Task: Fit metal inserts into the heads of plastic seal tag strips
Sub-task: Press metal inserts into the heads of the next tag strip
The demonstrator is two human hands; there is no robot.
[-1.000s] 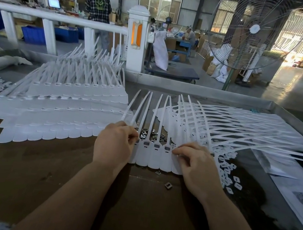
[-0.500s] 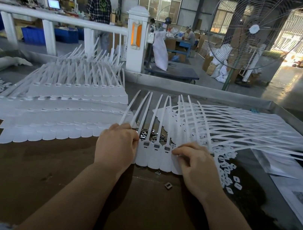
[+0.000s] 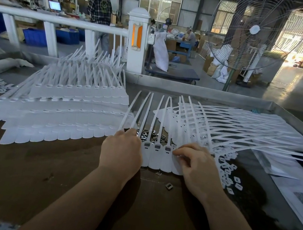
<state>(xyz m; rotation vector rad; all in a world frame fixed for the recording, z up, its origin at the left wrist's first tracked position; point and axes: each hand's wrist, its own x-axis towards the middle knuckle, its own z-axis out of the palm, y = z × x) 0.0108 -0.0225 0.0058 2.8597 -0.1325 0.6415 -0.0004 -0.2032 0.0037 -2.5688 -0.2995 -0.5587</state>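
Both hands work the same joined row of seal tag strips (image 3: 155,155) at the near middle of the brown table (image 3: 39,176). Left hand (image 3: 121,150) lies knuckles-up over the left end of the row, its fingers bent down onto the strip heads; whether it pinches an insert underneath cannot be told, as the fingertips are hidden. Right hand (image 3: 196,166) rests on the right end, index finger and thumb drawn together in a narrow pinch at the rightmost visible head, apparently pressing something small there.

Three heads show between the hands, each with a dark rectangular pocket that looks already filled. The tails run away from the person, fanning upward.

Loose metal inserts (image 3: 151,135) lie in a small heap just behind the row, between the tails, within reach of either hand. One stray insert (image 3: 169,186) sits on the table nearer the person, apart from the row.

Recommended practice for this step: hold the row flat with the left hand so the heads do not lift, seat each insert squarely in its pocket, and press straight down with the fingertip until flush. A tilted insert is likely to jam.

Finished stacks (image 3: 58,112) lie to the left; an unworked fan of strips (image 3: 232,131) lies to the right, touching the row in hand.
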